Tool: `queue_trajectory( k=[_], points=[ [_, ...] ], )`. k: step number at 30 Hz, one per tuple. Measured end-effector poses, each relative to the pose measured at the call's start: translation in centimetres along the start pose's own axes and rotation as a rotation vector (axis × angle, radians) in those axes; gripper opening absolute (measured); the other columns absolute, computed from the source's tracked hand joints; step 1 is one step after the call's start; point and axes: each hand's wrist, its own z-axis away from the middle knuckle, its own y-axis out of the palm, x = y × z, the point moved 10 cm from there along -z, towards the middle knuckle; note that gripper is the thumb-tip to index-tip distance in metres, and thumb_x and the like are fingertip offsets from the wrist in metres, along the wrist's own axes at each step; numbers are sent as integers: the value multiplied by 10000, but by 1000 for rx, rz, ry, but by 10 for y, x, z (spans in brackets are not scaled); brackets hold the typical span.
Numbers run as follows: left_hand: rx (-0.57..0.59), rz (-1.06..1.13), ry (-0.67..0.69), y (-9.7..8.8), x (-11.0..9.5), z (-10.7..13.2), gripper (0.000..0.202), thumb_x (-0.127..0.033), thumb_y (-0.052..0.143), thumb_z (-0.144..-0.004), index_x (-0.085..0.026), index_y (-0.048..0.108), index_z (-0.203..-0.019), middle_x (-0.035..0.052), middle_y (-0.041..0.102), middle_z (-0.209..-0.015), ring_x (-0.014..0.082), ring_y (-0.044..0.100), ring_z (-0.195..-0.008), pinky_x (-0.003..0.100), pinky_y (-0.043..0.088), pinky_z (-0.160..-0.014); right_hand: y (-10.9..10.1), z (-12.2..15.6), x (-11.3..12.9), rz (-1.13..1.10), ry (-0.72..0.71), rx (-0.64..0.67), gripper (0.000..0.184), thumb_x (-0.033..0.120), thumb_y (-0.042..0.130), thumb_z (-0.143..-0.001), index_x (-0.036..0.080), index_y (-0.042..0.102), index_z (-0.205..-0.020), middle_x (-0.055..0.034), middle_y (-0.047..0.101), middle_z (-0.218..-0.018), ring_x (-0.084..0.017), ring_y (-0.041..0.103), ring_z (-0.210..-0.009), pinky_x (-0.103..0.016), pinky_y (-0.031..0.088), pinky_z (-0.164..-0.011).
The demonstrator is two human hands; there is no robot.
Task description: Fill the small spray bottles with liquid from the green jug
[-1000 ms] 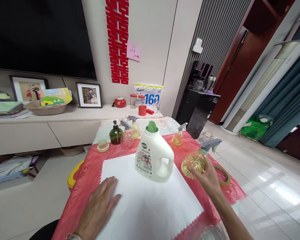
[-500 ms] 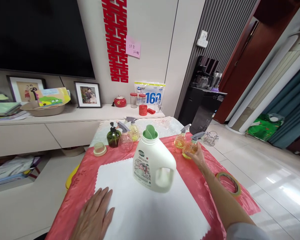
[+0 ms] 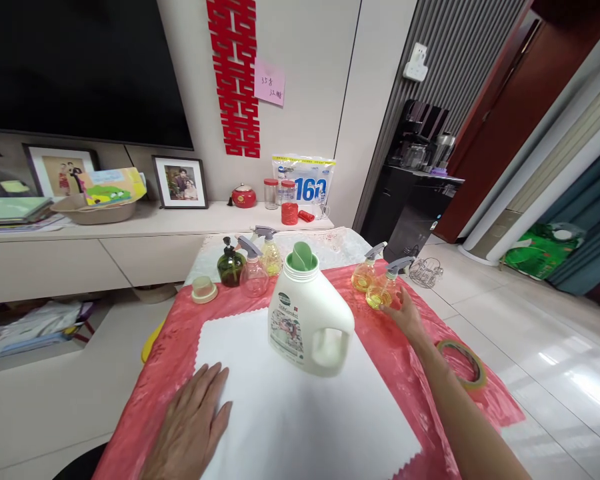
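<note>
My left hand (image 3: 193, 420) lies flat, fingers stretched out, on the left edge of a white sheet (image 3: 275, 427). My right hand (image 3: 406, 317) is just right of a clear spray bottle (image 3: 381, 292) with yellow liquid and a grey trigger head; its thumb and fingers are apart, the thumb close to the bottle's base. A second yellow spray bottle (image 3: 363, 275) stands beside that one. Upright on the sheet is a large white detergent jug (image 3: 307, 323), uncapped, with a green spout and its handle to the right.
A pale cap (image 3: 203, 290), a dark green pump bottle (image 3: 231, 267), a pinkish spray bottle (image 3: 254, 279) and a yellowish one (image 3: 271, 259) stand at the back left. A tape roll (image 3: 463, 363) lies on the red cover (image 3: 150, 400) at right. Behind the table runs a low cabinet (image 3: 145, 257).
My right hand has loosened from the nearer yellow spray bottle and shifted slightly right, its fingers now apart. My left hand stays flat. The view has turned slightly.
</note>
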Motion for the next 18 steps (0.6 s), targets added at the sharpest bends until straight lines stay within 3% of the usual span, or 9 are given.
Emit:
queue_trajectory(
  k=[3,8,13,18],
  points=[
    [41,6,-17,1,0,-1,521,-423,364,-976,-183,637,-1349,128,654,-1412,317,606,-1292,484,491,-1056,-5,50,4,-69,29,-86,731,453,788,-789,180,528,-1416,-144,599,-1361,-341,543,-1284,-514,442,-1094],
    [113,49,-65,7,5,-1,526,-419,360,-976,-188,632,-1362,123,627,-1449,322,571,-1342,515,476,-1091,26,126,3,-269,50,-90,629,592,715,-795,184,624,-1264,-115,695,-1176,-273,674,-1030,-393,581,-849],
    [180,109,-120,8,4,-2,517,-375,371,-972,-182,615,-1385,132,599,-1479,323,537,-1383,535,456,-1129,33,146,-11,-420,94,-133,493,548,785,-752,223,670,-1105,-36,683,-864,-190,614,-712,-319,526,-652],
    [451,201,-177,-5,3,-10,558,-283,480,-891,-197,558,-1437,134,516,-1555,321,481,-1437,528,418,-1168,25,145,-18,-703,168,-88,549,494,876,-645,217,656,-1065,23,574,-710,-133,520,-619,-257,471,-568]
  ],
)
